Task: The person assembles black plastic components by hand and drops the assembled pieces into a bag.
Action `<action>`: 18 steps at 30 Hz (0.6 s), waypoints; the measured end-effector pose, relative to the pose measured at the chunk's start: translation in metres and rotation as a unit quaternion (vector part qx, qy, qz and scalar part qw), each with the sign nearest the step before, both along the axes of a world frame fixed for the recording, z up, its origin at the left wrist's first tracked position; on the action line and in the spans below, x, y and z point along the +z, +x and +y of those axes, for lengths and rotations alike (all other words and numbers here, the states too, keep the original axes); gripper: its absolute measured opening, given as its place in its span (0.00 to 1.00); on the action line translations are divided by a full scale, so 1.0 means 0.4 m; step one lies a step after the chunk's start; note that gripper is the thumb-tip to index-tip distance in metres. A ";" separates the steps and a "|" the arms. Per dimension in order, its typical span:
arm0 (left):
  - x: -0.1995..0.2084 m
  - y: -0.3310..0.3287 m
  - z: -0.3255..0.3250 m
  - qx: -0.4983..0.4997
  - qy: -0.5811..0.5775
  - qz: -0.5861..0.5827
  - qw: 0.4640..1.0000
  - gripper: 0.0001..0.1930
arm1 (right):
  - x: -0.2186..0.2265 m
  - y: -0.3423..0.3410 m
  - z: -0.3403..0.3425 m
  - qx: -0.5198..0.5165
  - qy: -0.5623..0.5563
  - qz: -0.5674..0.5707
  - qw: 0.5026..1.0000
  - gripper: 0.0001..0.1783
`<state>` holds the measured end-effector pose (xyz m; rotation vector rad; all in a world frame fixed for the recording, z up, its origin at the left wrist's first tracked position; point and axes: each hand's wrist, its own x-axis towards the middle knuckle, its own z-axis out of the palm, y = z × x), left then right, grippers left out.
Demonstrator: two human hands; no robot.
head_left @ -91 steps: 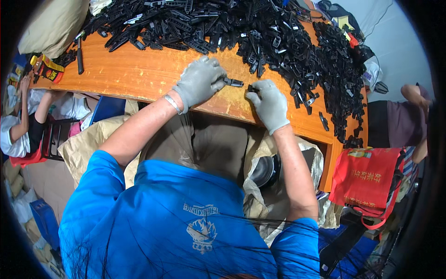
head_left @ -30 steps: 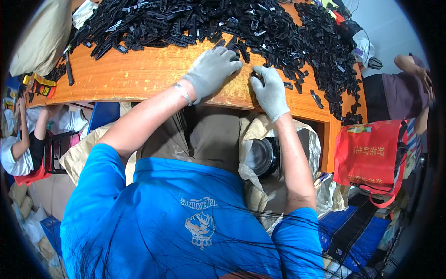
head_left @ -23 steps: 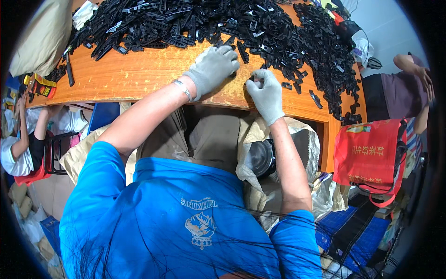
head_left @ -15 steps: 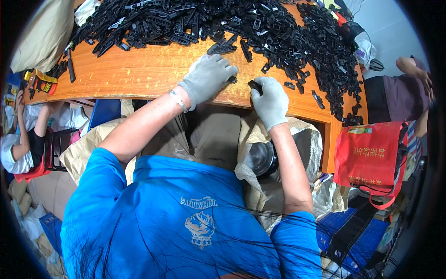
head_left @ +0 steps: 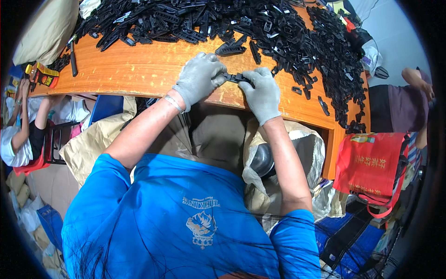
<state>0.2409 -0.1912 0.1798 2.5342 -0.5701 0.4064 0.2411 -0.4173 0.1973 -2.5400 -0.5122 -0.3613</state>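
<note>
Both my hands wear grey gloves and are closed on black plastic parts that meet in a line just above the table's front edge. My left hand grips the left end. My right hand pinches the right end between thumb and fingers. Between the fingertips the black plastic part shows; whether its pieces are joined I cannot tell. Beyond my hands, several long black plastic pieces lie apart from a large heap of black plastic parts.
The wooden table holds a dark-handled tool and a yellow-and-red bottle at left. Open sacks hang below its edge. A red bag stands at right. Other people sit at far left and stand at far right.
My hands have come together. The small black pieces they held apart now meet between my fingertips.
</note>
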 end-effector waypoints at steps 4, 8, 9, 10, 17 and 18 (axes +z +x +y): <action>0.005 0.008 0.002 0.002 0.018 0.054 0.998 0.11 | 0.004 0.014 -0.021 0.024 -0.010 0.035 0.999 0.09; -0.014 0.009 -0.015 -0.010 -0.009 0.000 1.000 0.09 | 0.002 0.057 0.000 0.095 -0.015 0.034 0.995 0.08; -0.012 0.015 -0.018 -0.005 -0.007 0.005 1.000 0.09 | 0.002 0.071 0.019 0.104 -0.052 0.023 0.993 0.08; -0.008 0.016 -0.010 -0.005 -0.006 0.000 1.000 0.09 | 0.004 0.078 0.036 0.111 -0.089 0.011 0.990 0.07; 0.092 -0.128 0.232 0.019 0.034 0.138 0.990 0.07 | 0.001 0.020 0.009 0.162 -0.020 0.036 0.986 0.09; 0.122 -0.158 0.294 0.026 0.036 0.152 0.987 0.06 | 0.003 0.019 -0.027 0.136 0.009 0.009 0.991 0.09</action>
